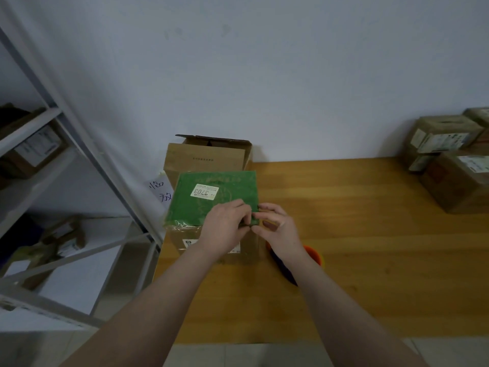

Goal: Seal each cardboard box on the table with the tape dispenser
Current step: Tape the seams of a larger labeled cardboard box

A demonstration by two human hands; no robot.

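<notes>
Green-topped cardboard box on bench, left hand and right hand pinched its near corner, grip narrow, tape dispenser lay beside.

front box: green top, 3703 label, table's left end
rear box: flap up, just behind it
tape dispenser: orange, I see only part, beside front box

The near cardboard box has a green top with a faint paler pattern and a white label printed 3703 in dark numerals, above plain brown sides. The open box is plain brown, the table is honey-orange wood with streaky grain, and the tape dispenser shows orange and dark blue. The paper sheet is white with dark handwritten characters.
</notes>
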